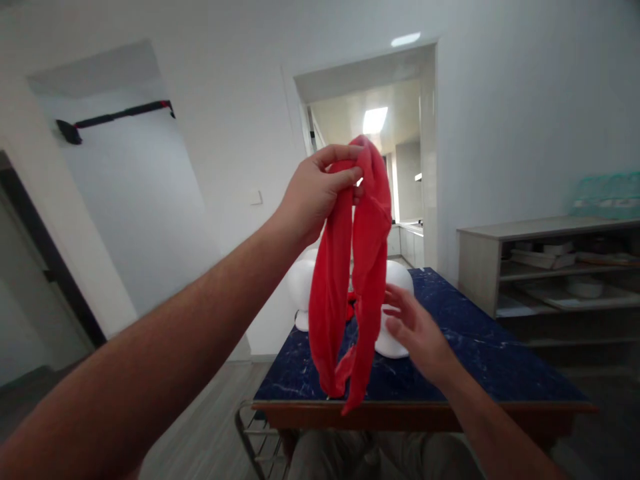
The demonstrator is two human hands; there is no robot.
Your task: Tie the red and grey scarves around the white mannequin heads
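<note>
My left hand (320,190) is raised high and pinches the top of a red cloth (367,267), which hangs down in two long folds over the near edge of a dark blue marble table (475,353). My right hand (413,327) is lower, fingers spread, just right of the hanging cloth and close to its right fold; whether it touches is unclear. Behind the cloth a white mannequin bust (400,277) stands on the table, partly hidden, with a bit of red at its middle.
A grey shelf unit (550,267) with plates and bowls stands at the right wall. An open doorway (400,167) leads to a lit room behind the table. A wire rack (257,433) sits on the floor below the table's near edge.
</note>
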